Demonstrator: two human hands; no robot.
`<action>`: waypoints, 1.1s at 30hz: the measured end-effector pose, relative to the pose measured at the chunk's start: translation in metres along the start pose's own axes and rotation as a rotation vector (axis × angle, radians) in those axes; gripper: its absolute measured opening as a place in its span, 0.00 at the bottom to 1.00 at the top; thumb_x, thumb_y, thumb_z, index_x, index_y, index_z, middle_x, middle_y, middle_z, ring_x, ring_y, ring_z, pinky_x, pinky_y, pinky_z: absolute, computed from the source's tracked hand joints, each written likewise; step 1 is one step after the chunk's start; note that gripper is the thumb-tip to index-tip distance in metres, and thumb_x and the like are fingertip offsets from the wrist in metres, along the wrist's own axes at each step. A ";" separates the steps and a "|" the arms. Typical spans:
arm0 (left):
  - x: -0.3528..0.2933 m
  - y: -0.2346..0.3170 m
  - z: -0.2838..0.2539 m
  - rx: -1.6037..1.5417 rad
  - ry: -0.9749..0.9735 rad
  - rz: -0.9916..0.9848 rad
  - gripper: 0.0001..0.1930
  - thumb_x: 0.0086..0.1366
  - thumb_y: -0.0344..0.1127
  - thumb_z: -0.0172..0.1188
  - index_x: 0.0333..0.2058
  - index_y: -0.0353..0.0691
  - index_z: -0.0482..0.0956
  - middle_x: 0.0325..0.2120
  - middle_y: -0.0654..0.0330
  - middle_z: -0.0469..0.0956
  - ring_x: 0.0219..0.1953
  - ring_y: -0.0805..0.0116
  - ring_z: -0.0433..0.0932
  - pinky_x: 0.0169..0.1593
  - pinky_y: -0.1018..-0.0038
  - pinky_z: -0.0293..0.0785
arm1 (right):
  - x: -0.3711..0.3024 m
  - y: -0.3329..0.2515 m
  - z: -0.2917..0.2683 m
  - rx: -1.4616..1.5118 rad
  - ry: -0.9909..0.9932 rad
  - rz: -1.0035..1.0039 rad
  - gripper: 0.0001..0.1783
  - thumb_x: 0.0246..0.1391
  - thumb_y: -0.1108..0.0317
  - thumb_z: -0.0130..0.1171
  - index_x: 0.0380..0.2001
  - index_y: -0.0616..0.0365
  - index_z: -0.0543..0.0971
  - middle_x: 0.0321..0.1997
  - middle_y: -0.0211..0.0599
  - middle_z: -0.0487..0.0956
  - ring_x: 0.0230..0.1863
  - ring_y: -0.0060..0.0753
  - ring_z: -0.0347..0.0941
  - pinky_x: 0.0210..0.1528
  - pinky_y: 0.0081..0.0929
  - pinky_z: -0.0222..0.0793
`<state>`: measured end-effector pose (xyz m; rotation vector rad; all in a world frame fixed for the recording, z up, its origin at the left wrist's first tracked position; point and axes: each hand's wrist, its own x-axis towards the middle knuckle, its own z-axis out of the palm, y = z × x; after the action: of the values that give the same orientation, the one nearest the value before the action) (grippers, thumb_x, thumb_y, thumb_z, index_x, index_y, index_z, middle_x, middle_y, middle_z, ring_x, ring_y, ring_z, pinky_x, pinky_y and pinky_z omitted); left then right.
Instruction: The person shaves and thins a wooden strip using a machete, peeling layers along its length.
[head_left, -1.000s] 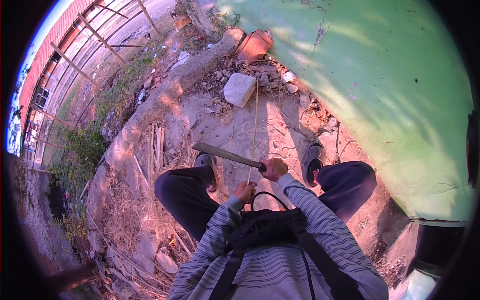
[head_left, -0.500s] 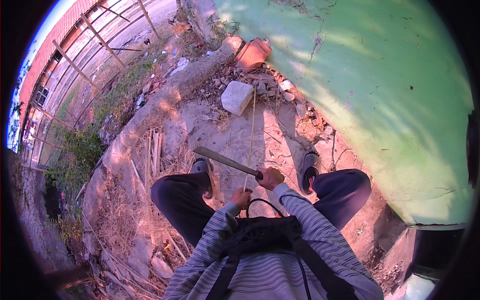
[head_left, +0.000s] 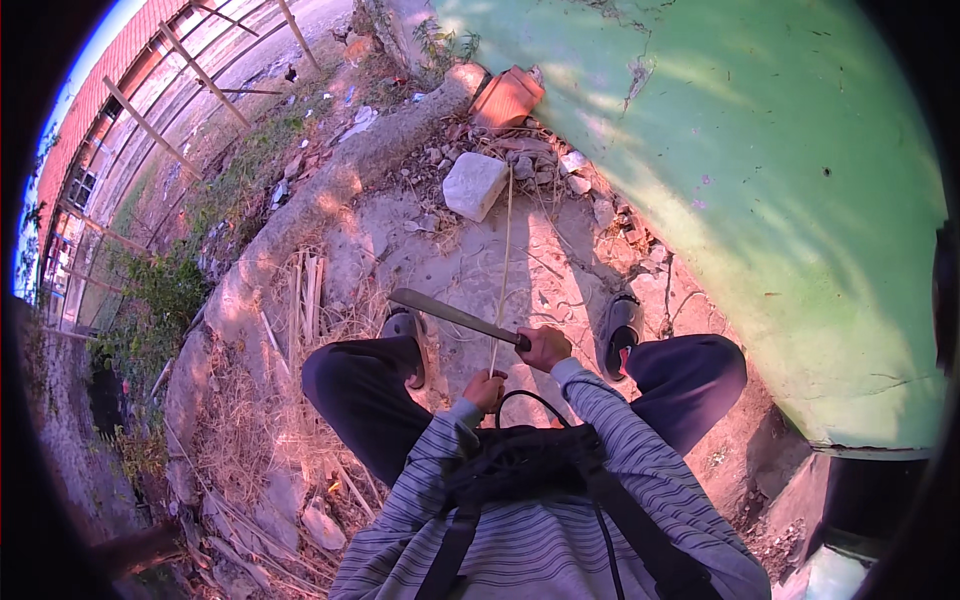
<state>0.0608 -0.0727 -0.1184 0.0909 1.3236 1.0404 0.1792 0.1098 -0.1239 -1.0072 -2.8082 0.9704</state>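
Machete (head_left: pixel 455 315) is gripped by its dark handle (head_left: pixel 523 342) in the right hand (head_left: pixel 547 348) near the centre of the head view, the hand being closed firmly around it. The blade (head_left: pixel 430 303) is directed toward the left of the frame and slightly upward. Just below and to the left, the near end of a long, thin, pale strip (head_left: pixel 507 240), possibly split bamboo, is pinched in the left hand (head_left: pixel 485 390).

The strip is extended up the frame to the right side of a white stone block (head_left: pixel 475 186) at upper centre; whether its far end is rested on the ground cannot be told. It is crossed by the blade close to the handle, but contact between them cannot be confirmed. Split sticks (head_left: pixel 312 295) are noted left of centre.

The step in hand is judged to be trimming or scraping of the strip. For the next move, the strip should be held steady by the left hand, and the blade worked at a shallow angle along it, away from the pinching grip. A slip toward the left hand is considered the main hazard, the two hands being placed near each other.
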 end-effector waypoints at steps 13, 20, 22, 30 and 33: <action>0.006 -0.008 -0.010 -0.005 0.041 -0.019 0.13 0.66 0.29 0.48 0.49 0.39 0.71 0.21 0.62 0.70 0.17 0.72 0.66 0.17 0.71 0.59 | -0.017 -0.007 0.011 -0.071 -0.052 -0.062 0.15 0.49 0.48 0.64 0.35 0.44 0.82 0.25 0.47 0.81 0.31 0.58 0.81 0.35 0.54 0.77; -0.001 0.003 -0.007 -0.017 0.048 -0.071 0.14 0.66 0.30 0.50 0.51 0.42 0.67 0.22 0.65 0.66 0.16 0.75 0.62 0.18 0.75 0.54 | -0.008 -0.014 0.004 -0.007 0.020 0.075 0.15 0.50 0.49 0.62 0.38 0.41 0.82 0.25 0.49 0.82 0.31 0.60 0.82 0.35 0.55 0.77; -0.001 0.003 -0.008 -0.053 0.005 -0.086 0.14 0.67 0.30 0.50 0.51 0.42 0.67 0.22 0.65 0.66 0.16 0.75 0.62 0.18 0.74 0.54 | -0.018 -0.015 0.007 -0.020 0.001 0.025 0.15 0.50 0.49 0.62 0.37 0.42 0.81 0.25 0.49 0.82 0.31 0.60 0.82 0.34 0.56 0.77; -0.008 0.016 -0.008 0.023 0.038 -0.067 0.12 0.68 0.30 0.48 0.49 0.42 0.67 0.19 0.67 0.63 0.15 0.76 0.58 0.16 0.73 0.51 | 0.004 -0.020 0.008 -0.037 0.069 0.099 0.14 0.52 0.51 0.60 0.38 0.44 0.81 0.26 0.48 0.82 0.31 0.58 0.82 0.36 0.55 0.76; -0.009 0.024 -0.013 0.042 -0.042 -0.078 0.12 0.68 0.30 0.48 0.49 0.42 0.68 0.19 0.67 0.62 0.14 0.76 0.58 0.16 0.74 0.50 | -0.001 -0.018 0.002 -0.048 0.095 0.121 0.14 0.51 0.51 0.61 0.38 0.44 0.81 0.26 0.48 0.82 0.31 0.58 0.82 0.36 0.56 0.76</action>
<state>0.0375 -0.0717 -0.1017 0.0919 1.3017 0.9404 0.1695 0.0970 -0.1156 -1.2078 -2.7328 0.8442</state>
